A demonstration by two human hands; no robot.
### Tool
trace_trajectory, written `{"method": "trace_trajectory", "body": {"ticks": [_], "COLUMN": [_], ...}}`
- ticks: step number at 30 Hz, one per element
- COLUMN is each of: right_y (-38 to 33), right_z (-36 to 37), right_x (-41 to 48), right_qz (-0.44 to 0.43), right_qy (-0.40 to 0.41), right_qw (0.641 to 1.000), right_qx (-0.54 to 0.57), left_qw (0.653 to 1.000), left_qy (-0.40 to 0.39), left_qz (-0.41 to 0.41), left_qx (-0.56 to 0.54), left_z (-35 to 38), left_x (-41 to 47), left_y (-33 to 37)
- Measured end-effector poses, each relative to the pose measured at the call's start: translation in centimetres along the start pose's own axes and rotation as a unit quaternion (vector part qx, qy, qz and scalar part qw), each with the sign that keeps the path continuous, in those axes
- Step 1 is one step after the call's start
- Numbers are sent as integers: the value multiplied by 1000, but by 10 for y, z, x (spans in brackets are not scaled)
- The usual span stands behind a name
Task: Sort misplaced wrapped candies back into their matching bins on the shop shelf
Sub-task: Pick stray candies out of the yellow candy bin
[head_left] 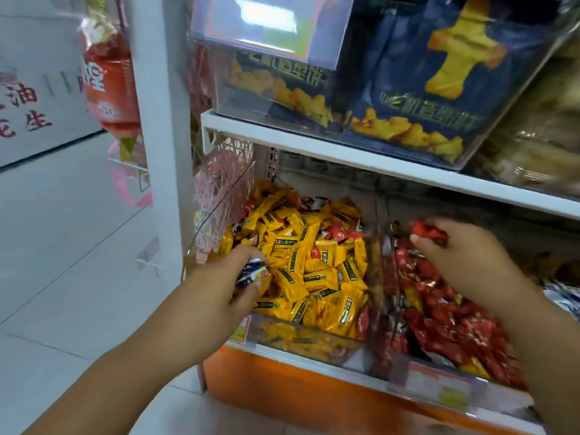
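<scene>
Down on the orange-fronted lower shelf [282, 384] you're midway: your right hand [464, 255] pinches a red candy [428, 229] over the red bin [408, 368] near its back edge, your left hand [226, 277] grips blue-and-white candies [251, 271] at the yellow bin [314, 340]'s left edge, where red strays [342, 232] lie unsorted.

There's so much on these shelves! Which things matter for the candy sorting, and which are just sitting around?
Part of the job: left hand gripping blue-and-white candies; right hand holding a red candy; yellow-candy bin; stray red candies in it; red-candy bin.

Just lying about: dark blue biscuit bags above; red hanging packet; pink wire basket.
</scene>
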State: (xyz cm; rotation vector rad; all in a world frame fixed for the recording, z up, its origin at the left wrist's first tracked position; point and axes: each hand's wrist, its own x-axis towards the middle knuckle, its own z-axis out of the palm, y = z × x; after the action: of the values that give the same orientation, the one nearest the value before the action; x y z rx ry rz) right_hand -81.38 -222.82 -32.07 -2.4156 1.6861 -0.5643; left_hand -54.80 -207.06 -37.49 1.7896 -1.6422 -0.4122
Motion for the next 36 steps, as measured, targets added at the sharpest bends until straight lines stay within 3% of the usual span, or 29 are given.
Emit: {"method": "trace_trajectory", "body": {"ticks": [4, 9, 12, 15, 19, 22, 25, 27, 30, 36], "right_y": [20, -11, -44, -59, -68, -76, -70, -56, -40, -51], "right_z": [-8, 1, 24, 61, 86, 81, 58, 41, 31, 35], "right_x": [-11, -11, 9, 35, 53, 53, 60, 74, 93, 102], "right_qz": [-4, -140, -205, -199, -223, -223, -164, -127, -140, -187], "right_qy": [-66, 5, -78, -186, -226, -217, -225, -198, -211, -328], "right_qw": [997, 988, 975, 961, 935, 947, 959, 968, 967, 913], "right_qx": [40, 70, 26, -52, -154, -78, 60, 91, 27, -151], "left_qw": [1000, 999, 999, 1000, 1000, 1000, 1000, 1000, 1000, 1000], "left_qy": [-3, -12, 3, 6, 0, -4, -4, -1, 8, 5], "left_qz": [14, 34, 25, 10, 11, 6, -9, -13, -14, -7], "left_qx": [4, -31, -42, -19, -7, -10, -8, -11, -21, -21], "left_z": [7, 9, 5, 9, 8, 5, 1, 0, 1, 5], "left_x": [2, 9, 15, 22, 26, 27, 28, 30, 34, 36], "left_y": [10, 30, 28, 19, 14, 8, -1, -4, -4, -2]}}
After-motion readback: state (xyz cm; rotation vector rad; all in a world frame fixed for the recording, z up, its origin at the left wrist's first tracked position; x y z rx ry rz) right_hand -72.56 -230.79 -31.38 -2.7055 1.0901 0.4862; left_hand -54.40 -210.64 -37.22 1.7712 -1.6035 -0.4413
